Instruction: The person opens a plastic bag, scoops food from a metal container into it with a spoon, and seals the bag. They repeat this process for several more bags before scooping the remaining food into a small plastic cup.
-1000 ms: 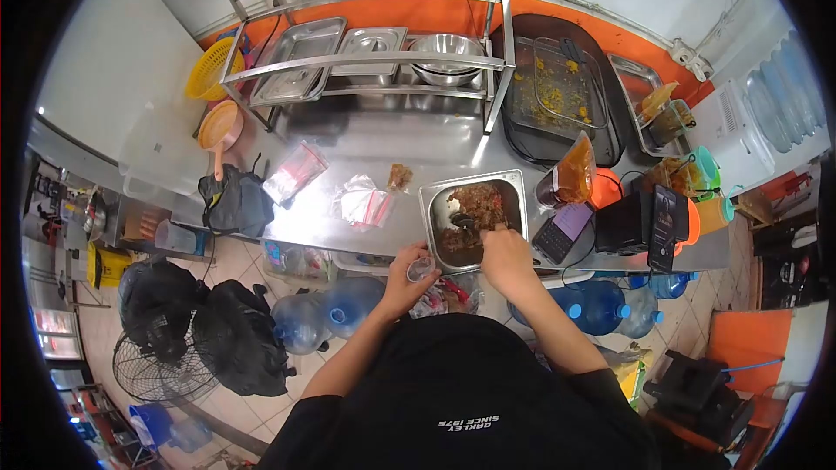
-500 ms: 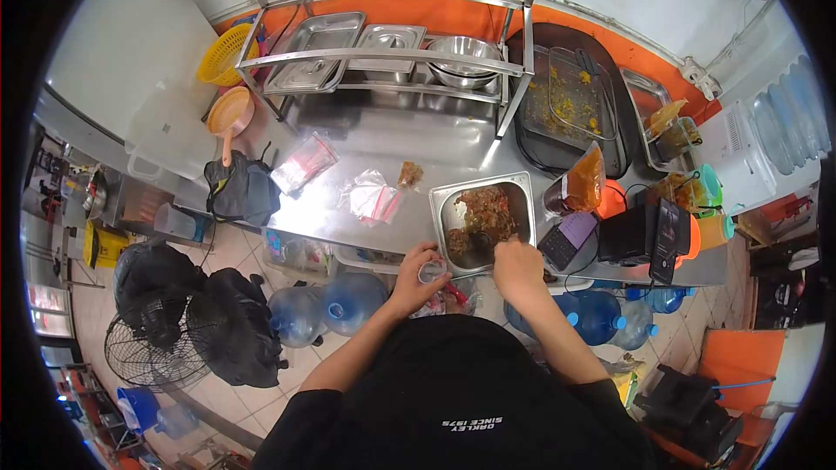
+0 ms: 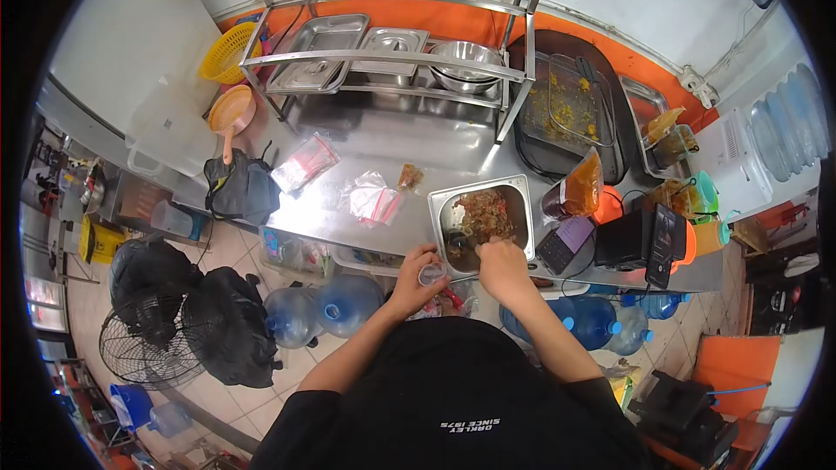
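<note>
A rectangular steel pan [image 3: 526, 209] with a chunky reddish-brown food mix [image 3: 482, 213] rests at the counter's front edge. My right hand [image 3: 502, 268] is closed at the pan's near side around a spoon whose dark bowl [image 3: 458, 242] sits among the food at the left; its handle is mostly hidden by my fingers. Left of the pan and just off the counter edge, my left hand [image 3: 416, 283] grips a small clear plastic cup [image 3: 431, 274], its mouth facing up. A small bag of brownish food [image 3: 410, 177] lies behind and left of the pan.
Clear plastic bags [image 3: 373, 198] and a black bag [image 3: 241, 187] lie to the left. At right stand a bag of orange sauce [image 3: 575, 187], a calculator-like keypad [image 3: 566, 242] and a propped phone [image 3: 665, 246]. A steel rack [image 3: 392, 59] spans the back. Water bottles [image 3: 348, 303] stand below.
My right hand has shifted a little left, and the spoon's bowl has moved left through the food. The left hand keeps the cup in nearly the same place.
</note>
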Demonstrator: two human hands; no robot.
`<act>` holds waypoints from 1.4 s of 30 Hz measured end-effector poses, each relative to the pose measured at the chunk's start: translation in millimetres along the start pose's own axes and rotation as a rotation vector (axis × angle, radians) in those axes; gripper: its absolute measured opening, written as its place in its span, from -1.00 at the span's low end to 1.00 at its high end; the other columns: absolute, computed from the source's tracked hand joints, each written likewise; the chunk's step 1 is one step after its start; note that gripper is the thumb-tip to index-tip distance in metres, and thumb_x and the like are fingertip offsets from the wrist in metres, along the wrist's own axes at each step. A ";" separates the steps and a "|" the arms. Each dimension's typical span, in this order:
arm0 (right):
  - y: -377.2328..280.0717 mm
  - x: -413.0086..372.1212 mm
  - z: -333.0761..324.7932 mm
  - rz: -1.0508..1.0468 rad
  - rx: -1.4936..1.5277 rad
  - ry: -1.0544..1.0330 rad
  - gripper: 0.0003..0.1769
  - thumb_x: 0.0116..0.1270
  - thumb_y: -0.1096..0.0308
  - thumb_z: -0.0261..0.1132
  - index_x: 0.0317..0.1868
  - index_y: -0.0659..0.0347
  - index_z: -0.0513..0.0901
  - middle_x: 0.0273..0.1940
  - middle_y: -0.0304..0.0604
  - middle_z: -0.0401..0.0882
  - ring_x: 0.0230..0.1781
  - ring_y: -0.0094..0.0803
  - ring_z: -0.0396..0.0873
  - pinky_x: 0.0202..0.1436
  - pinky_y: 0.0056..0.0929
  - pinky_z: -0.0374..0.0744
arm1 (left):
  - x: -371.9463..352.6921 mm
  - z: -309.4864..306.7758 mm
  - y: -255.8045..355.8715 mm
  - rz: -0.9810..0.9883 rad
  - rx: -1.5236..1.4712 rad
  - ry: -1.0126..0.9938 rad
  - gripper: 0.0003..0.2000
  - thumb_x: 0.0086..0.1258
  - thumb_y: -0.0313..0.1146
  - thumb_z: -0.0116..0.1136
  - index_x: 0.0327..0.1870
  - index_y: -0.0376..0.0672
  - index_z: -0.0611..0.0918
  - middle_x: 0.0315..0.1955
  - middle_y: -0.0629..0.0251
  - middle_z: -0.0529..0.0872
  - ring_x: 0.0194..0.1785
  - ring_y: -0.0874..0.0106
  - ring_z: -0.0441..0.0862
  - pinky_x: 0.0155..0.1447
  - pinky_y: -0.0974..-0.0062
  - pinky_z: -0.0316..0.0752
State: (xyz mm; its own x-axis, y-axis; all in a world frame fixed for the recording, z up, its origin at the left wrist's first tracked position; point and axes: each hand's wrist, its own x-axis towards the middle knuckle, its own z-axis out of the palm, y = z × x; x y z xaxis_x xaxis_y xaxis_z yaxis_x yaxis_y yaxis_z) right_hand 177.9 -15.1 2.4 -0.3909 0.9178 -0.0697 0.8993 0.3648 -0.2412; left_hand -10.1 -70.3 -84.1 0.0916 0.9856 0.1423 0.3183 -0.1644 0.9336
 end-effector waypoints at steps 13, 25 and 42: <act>11.3 -1.0 -2.0 -0.016 -0.044 -0.009 -0.86 0.06 0.50 0.18 -0.43 0.29 0.69 -0.34 0.09 0.62 -0.27 -0.02 0.64 -0.18 -0.16 0.61 | 1.7 0.8 -2.3 0.007 0.017 -0.001 -0.70 0.06 -0.35 0.39 -0.24 -0.20 0.55 0.12 0.00 0.49 0.21 0.04 0.39 0.28 0.22 0.28; 13.2 2.3 -1.2 -0.038 -0.022 -0.036 -0.87 0.05 0.50 0.17 -0.46 0.27 0.68 -0.35 0.12 0.63 -0.28 0.00 0.65 -0.22 -0.12 0.61 | 3.0 0.1 0.4 0.026 0.035 0.003 -0.72 0.06 -0.36 0.38 -0.25 -0.20 0.55 0.11 0.02 0.50 0.20 0.05 0.40 0.27 0.21 0.29; -0.8 0.3 -13.4 0.084 -0.002 -0.200 -0.81 0.08 0.49 0.15 -0.34 0.29 0.69 -0.32 0.15 0.65 -0.25 0.03 0.66 -0.13 -0.10 0.60 | 7.2 3.1 6.7 0.069 0.037 0.030 -0.71 0.07 -0.36 0.38 -0.23 -0.21 0.56 0.09 0.05 0.50 0.17 0.07 0.39 0.25 0.22 0.29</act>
State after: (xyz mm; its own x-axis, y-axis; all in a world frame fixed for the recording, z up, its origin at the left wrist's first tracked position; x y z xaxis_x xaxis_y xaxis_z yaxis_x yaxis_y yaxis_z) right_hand 179.7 -12.9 15.6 -0.3451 0.8959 -0.2799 0.9308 0.2882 -0.2249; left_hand -4.4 -64.4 -77.8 0.0864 0.9726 0.2160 0.3469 -0.2327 0.9086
